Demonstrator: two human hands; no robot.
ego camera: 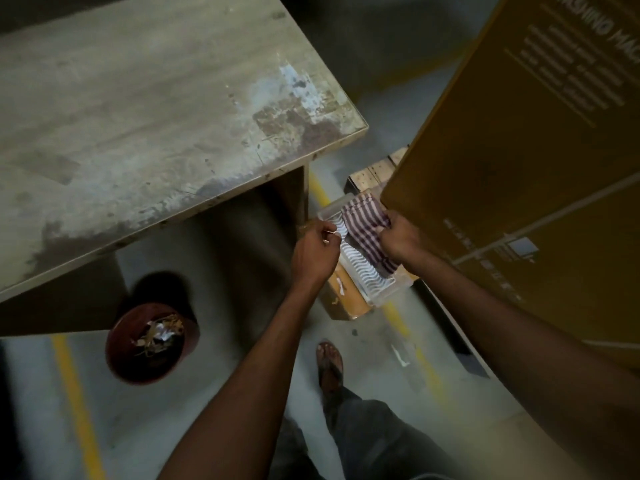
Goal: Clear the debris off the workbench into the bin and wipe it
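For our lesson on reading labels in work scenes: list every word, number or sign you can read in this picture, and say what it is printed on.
"WASHING MAC": cut off by the picture's edge, on the large cardboard box at right.
Smaller white lines under that heading on the box: too blurred to read.
Small print and a square symbol lower on the box: too blurred to read.
Workbench, bin, striped cloth: no text visible.

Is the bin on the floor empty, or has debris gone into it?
Not empty. The round dark bin beside the workbench holds a small heap of pale scraps and strips on its bottom, well below the rim.
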